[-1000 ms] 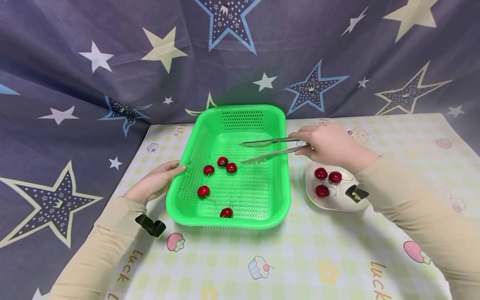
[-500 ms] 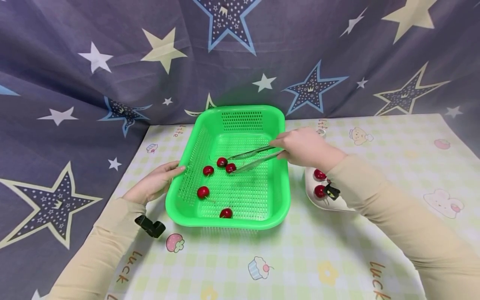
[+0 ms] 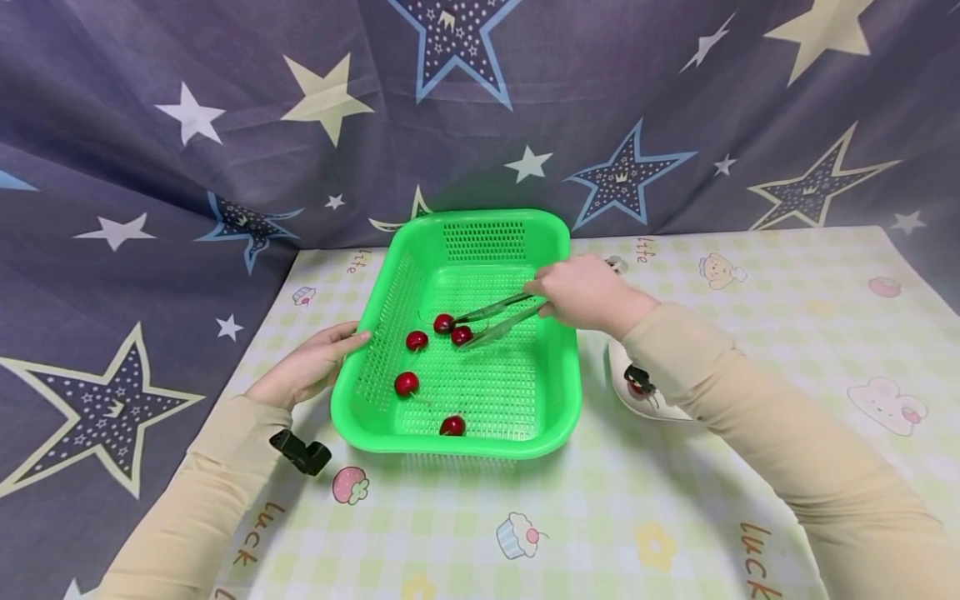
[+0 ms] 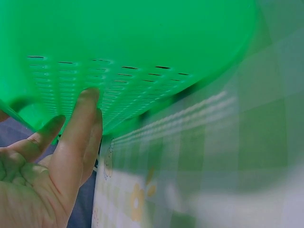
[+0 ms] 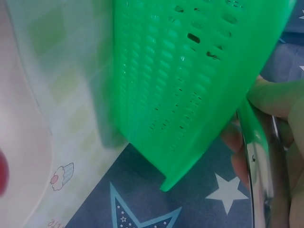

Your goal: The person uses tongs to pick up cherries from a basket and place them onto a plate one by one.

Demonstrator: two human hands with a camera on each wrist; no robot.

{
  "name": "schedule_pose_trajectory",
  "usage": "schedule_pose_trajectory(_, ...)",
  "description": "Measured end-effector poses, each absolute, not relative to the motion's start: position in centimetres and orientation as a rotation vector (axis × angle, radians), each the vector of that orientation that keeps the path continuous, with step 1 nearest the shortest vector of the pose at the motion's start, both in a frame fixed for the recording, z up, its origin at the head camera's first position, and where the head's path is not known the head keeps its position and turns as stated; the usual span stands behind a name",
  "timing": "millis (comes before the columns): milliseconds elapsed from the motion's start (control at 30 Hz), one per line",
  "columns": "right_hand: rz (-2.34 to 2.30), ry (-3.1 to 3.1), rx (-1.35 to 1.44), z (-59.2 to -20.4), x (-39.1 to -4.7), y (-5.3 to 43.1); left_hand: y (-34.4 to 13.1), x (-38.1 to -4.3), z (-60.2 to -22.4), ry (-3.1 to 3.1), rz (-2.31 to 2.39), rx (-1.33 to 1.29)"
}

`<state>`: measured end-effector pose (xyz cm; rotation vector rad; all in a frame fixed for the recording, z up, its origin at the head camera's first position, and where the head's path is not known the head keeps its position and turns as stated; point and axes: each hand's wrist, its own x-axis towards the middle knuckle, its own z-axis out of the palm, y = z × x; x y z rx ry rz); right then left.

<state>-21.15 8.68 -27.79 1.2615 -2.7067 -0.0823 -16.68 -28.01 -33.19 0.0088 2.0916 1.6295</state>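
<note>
A green plastic basket (image 3: 457,445) with slotted walls holds several red cherries with stems, such as a cherry (image 3: 407,384) near its left side. My left hand (image 3: 311,362) grips the left rim, thumb over the edge; in the left wrist view its fingers (image 4: 78,137) lie against the outer wall. Over the right rim reaches my right hand (image 3: 588,292), holding metal tongs (image 3: 501,327). The tong tips straddle one cherry (image 3: 462,336), with another cherry (image 3: 444,323) close by the upper tip. Whether they squeeze it is too small to tell.
To the right stands a white dish (image 3: 618,371), partly hidden under my right sleeve, with a cherry (image 5: 2,172) showing in the right wrist view. A checked tablecloth (image 3: 585,492) covers the table. Behind it hangs a dark star-patterned curtain (image 3: 525,125).
My right hand has moved left and slightly down, bringing the tongs deeper into the basket. Their tips have come closer together around a cherry. The left hand and basket have stayed put.
</note>
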Motion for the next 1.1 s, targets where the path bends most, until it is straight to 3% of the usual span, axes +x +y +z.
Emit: schedule_pose_trajectory(1100, 0.016, -2.829, 1.193, -28.6, -22.2, 7.7, -28.0, -16.7, -33.4, 2.082, 1.626, 0.004)
